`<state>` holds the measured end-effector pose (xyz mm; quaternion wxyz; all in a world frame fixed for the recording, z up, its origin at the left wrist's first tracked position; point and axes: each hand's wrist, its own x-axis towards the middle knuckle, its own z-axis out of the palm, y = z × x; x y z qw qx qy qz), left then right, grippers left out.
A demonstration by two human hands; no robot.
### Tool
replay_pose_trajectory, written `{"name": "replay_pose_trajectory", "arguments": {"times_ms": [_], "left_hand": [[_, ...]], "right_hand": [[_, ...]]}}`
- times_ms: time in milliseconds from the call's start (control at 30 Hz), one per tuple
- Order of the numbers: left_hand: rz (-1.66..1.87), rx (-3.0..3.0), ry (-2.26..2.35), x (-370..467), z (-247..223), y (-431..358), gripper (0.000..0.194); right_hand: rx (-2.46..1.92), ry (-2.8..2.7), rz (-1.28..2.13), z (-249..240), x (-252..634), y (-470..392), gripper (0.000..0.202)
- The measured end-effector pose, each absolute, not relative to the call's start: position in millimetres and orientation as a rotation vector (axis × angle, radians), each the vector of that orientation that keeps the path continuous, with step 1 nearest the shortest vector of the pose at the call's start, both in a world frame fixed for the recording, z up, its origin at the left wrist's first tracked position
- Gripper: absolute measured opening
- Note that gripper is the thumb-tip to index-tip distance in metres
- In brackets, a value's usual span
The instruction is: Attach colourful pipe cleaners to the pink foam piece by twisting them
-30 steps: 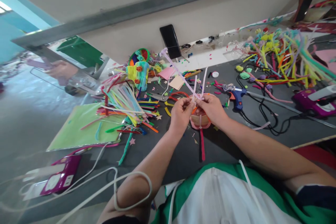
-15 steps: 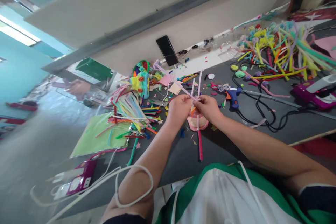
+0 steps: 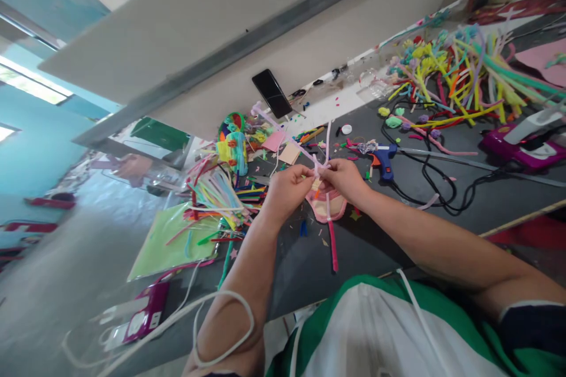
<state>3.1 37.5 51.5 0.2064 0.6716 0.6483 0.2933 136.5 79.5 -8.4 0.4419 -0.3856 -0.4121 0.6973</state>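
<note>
Light pink pipe cleaners (image 3: pixel 328 140) cross between my two hands over the dark table. My left hand (image 3: pixel 289 188) pinches them from the left, its fingertips close to the crossing. From the other side my right hand (image 3: pixel 347 179) pinches the same crossing with thumb and forefinger. One long lilac-pink strand (image 3: pixel 283 128) runs up and left from there toward the phone. Beneath my fingers lies a pink, rounded flat piece (image 3: pixel 326 209), partly hidden by my hands. A hot pink pipe cleaner (image 3: pixel 333 247) points from it toward me.
A blue glue gun (image 3: pixel 385 160) with a black cable lies right of my hands. Bundles of coloured pipe cleaners (image 3: pixel 221 185) sit at left, more (image 3: pixel 460 82) at right. A black phone (image 3: pixel 271 93) leans at the back. Purple power strips (image 3: pixel 524 144) stand at the right and lower left.
The view has shifted slightly. A shorter pink strand that stood up beside the tall one now bends down near my fingertips. Both hands still pinch the crossing.
</note>
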Motion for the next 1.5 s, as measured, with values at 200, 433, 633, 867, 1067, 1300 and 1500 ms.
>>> {"name": "replay_pose_trajectory", "arguments": {"times_ms": [200, 433, 633, 867, 1067, 1300, 1500], "left_hand": [[0.859, 1.938, 1.453, 3, 50, 28, 0.013], [1.018, 1.637, 1.372, 12, 35, 25, 0.022], [1.013, 1.978, 1.356, 24, 45, 11, 0.028], [1.777, 1.258, 1.542, 11, 29, 13, 0.020], [1.527, 1.168, 1.342, 22, 13, 23, 0.026], [1.547, 1.372, 1.578, 19, 5, 28, 0.017], [1.459, 1.360, 1.470, 8, 4, 34, 0.017]], "right_hand": [[-0.864, -0.998, 1.802, 1, 140, 77, 0.008], [-0.907, -1.082, 1.696, -4, 137, 74, 0.004], [-0.833, -1.127, 1.643, -8, 141, 76, 0.005], [-0.731, -0.963, 1.750, 4, 142, 75, 0.020], [-0.727, -0.970, 1.749, 7, 142, 72, 0.026], [-0.776, -0.998, 1.757, 5, 141, 73, 0.028], [-0.786, -1.000, 1.742, 1, 140, 73, 0.030]]}}
